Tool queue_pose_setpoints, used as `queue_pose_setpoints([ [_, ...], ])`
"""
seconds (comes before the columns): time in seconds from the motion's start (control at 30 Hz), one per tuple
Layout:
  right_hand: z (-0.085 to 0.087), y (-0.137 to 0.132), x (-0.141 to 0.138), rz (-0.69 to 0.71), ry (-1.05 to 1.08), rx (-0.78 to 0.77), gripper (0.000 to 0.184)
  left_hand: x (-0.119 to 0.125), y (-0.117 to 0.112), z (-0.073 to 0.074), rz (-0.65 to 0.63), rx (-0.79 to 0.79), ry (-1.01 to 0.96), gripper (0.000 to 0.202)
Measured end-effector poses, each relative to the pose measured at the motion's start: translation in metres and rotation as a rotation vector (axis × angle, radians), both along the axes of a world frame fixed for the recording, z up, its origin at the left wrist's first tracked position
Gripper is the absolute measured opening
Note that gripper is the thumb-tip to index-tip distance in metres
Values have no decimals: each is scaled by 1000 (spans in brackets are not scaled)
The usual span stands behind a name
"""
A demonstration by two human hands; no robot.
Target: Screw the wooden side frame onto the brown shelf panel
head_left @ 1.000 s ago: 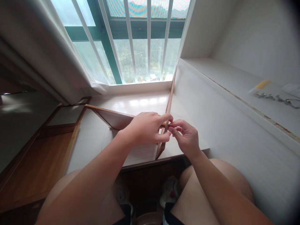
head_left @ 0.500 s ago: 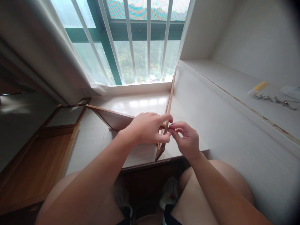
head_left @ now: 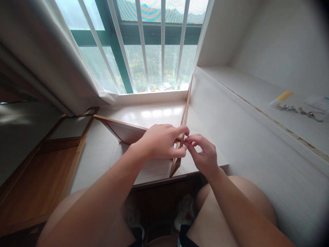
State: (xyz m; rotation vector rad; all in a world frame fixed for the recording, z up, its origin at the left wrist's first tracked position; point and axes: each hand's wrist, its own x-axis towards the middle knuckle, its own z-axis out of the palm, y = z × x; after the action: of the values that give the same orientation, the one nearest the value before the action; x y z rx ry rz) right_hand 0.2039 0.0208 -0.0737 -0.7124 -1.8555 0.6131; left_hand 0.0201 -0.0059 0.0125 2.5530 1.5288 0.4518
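Note:
A narrow wooden frame stands on edge on the pale sill surface, running from near the window toward me. My left hand is closed around its near part, thumb and fingers on either side of the wood. From the right, my right hand pinches at the same spot on the frame. Whatever small piece lies between those fingertips is too small to make out. A brown wood-edged panel leans left of the frame, partly hidden behind my left hand and forearm.
On the right-hand ledge lie a clear bag with a yellow top and several small metal parts. A barred window is ahead. A curtain hangs left, above a wooden panel.
Almost nothing differs. My right hand has shifted very slightly left, still pinching at the frame, while my left hand keeps its hold. The view has moved a touch.

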Motion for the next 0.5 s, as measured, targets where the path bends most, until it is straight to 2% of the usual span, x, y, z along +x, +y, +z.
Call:
queue_pose_setpoints([
  [0.5, 1, -3, -10, -16, -75, 28, 13, 0, 1, 0, 5, 11, 17, 34],
])
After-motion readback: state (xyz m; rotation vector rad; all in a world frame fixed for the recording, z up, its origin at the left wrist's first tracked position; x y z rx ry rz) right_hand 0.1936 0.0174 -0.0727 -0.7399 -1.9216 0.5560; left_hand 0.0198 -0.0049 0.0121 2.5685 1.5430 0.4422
